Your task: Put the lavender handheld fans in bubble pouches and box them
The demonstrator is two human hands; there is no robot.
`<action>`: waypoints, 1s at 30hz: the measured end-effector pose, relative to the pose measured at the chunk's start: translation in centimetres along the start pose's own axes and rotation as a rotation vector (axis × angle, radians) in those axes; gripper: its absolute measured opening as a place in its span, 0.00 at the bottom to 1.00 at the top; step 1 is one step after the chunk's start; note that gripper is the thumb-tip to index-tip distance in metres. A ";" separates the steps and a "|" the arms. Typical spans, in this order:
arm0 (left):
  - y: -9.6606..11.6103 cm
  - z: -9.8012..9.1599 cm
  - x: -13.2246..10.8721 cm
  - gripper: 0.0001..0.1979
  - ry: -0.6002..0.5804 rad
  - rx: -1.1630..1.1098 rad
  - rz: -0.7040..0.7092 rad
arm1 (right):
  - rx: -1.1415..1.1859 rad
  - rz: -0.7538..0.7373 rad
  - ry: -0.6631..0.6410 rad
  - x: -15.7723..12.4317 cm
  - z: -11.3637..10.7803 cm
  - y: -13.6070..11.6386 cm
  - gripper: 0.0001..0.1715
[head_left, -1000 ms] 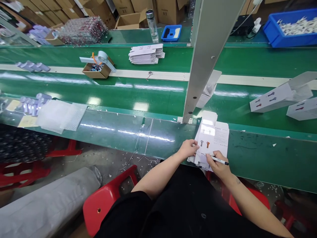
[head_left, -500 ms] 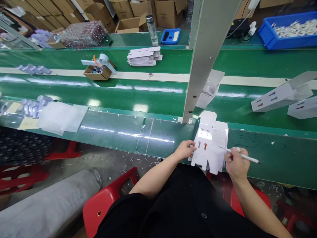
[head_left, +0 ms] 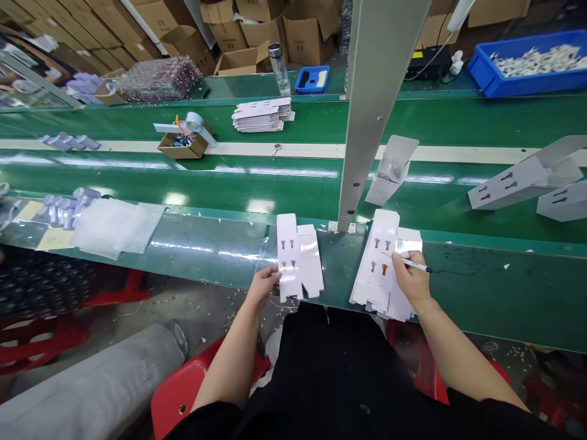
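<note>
My left hand [head_left: 266, 285] pinches the left edge of a flat, unfolded white box [head_left: 288, 276] at the bench's front edge. Small pictures of gadgets, one orange, are printed on that box. To the right lies a stack of flat white boxes [head_left: 376, 282] with the same print. Over the right side of this stack, my right hand [head_left: 413, 280] grips a white marker pen [head_left: 415, 264] with a dark end pointing right. Whether the pen's tip touches the top box I cannot make out.
A grey metal post [head_left: 367, 116] rises behind the stack. Opened white boxes [head_left: 509, 182] stand on the green belt at right, another open box [head_left: 392, 170] beside the post. Further off are a pile of flat boxes [head_left: 259, 116], a blue bin [head_left: 493, 72] and a glass bottle [head_left: 279, 72].
My left hand has moved left from the stack, and a flat box now lies apart there in its grip. My right hand has shifted up and left over the stack with the pen.
</note>
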State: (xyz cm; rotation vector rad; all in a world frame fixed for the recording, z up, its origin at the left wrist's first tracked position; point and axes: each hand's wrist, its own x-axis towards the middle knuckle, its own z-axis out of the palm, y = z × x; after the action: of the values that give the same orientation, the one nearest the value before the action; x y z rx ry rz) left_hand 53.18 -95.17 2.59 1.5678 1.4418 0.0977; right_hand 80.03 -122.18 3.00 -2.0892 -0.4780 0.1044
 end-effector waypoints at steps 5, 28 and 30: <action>1.3 4.2 0.3 0.13 0.159 0.106 0.113 | -0.018 0.009 -0.039 0.7 0.7 -0.8 0.14; 7.1 18.9 -4.9 0.07 -0.458 0.103 0.226 | -0.046 -0.075 -0.252 -6.5 -1.8 0.4 0.11; 7.1 19.0 -4.8 0.07 -0.467 0.099 0.215 | -0.065 -0.105 -0.283 -7.4 -1.4 0.8 0.10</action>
State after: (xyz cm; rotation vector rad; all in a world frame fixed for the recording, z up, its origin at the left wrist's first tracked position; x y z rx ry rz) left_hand 68.70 -108.75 -0.22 1.6859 0.9245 -0.2052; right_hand 73.84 -126.46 2.25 -2.1178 -0.7696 0.3291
